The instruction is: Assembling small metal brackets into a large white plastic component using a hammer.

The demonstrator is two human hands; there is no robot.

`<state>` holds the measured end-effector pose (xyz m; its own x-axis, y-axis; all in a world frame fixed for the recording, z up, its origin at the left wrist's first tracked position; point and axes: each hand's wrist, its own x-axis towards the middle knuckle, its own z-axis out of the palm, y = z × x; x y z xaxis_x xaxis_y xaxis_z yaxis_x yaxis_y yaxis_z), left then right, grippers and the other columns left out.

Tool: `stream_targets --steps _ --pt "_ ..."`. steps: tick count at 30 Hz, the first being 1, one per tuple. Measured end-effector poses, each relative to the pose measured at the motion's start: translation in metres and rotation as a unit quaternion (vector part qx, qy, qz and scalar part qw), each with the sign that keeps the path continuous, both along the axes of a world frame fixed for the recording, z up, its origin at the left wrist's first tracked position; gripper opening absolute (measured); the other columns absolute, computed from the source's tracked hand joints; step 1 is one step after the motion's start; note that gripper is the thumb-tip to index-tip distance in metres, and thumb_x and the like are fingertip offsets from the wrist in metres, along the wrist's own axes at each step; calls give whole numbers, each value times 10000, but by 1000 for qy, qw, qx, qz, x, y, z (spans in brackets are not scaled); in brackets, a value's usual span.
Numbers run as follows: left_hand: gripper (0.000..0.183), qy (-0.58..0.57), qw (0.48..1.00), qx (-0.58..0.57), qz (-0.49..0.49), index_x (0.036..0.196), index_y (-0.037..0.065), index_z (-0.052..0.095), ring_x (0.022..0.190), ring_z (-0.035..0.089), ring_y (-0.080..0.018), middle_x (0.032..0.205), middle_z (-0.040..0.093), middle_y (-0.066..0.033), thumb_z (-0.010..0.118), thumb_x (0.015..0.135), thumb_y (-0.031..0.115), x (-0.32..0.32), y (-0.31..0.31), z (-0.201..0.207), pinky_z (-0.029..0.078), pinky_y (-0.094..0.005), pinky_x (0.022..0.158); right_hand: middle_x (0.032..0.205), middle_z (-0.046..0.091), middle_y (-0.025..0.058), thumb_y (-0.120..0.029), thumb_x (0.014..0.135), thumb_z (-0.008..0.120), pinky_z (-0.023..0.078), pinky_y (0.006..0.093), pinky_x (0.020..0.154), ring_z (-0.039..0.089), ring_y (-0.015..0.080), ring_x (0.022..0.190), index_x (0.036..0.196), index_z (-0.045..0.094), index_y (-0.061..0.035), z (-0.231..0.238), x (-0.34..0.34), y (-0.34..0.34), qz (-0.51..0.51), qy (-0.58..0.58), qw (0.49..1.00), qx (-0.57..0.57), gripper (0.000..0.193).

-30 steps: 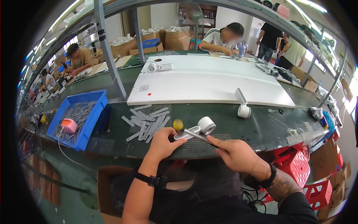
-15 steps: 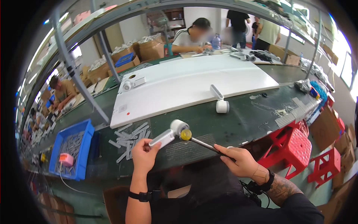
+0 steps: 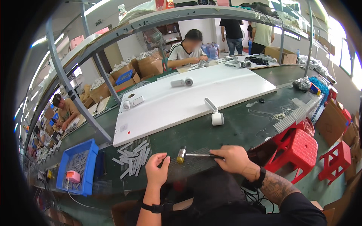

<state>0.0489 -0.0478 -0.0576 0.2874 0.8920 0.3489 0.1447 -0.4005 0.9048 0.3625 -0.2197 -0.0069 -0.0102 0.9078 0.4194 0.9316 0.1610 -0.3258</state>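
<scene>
Hammer lying low over green bench, near edge; we are gripping handle in right hand, fingers wrapped tight, yellow-tipped head pointing left. Left hand resting just beside head, fingers loosely curled, holding nothing we can make out. Risk as we are judging it: head striking left fingertips, being so close. Grey plastic strips lying beyond; white roller sitting farther, at white board edge.

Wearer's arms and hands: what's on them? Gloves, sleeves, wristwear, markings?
No gloves: both hands bare. Left hand has a black watch-style band on the wrist, forearm uncovered. Right hand has a black wristband, a dark tattoo on the forearm, and a black sleeve above it.
</scene>
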Motion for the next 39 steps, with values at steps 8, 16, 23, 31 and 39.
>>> stream_targets --steps 8,16,23,31,39 --pt "168 116 976 147 108 913 -22 754 824 749 -294 879 764 -154 828 965 119 -62 -9 29 570 -377 790 1176 759 170 -487 858 883 589 495 930 731 408 992 1504 681 -152 10 52 115 -124 -79 974 171 755" --pt "96 109 968 192 118 914 30 761 866 735 -343 927 775 -142 851 896 56 -76 -5 32 576 -409 796 1246 752 288 -403 846 843 574 519 1025 728 470 1176 1682 435 -72 19 58 161 -177 43 981 -66 988" --pt "748 197 918 317 133 1457 210 719 1466 460 -444 1660 517 -151 970 781 411 -63 -10 20 364 -583 1155 1094 754 287 -271 842 727 600 488 855 755 459 982 1505 593 -25 93 -79 169 279 107 935 -192 720" --pt "480 168 953 220 123 1165 86 799 992 656 -311 1118 689 -60 928 819 391 -74 -9 20 458 -481 903 983 790 69 -558 1101 548 547 368 718 683 214 809 1471 650 -28 99 -100 323 380 203 696 -574 654" --pt "474 175 959 201 94 1231 56 753 867 646 -433 933 659 -185 876 777 115 -76 1 18 493 -554 822 1449 711 219 -438 953 766 544 524 1112 613 424 1414 1560 594 -92 58 -176 586 49 -60 996 -48 720"
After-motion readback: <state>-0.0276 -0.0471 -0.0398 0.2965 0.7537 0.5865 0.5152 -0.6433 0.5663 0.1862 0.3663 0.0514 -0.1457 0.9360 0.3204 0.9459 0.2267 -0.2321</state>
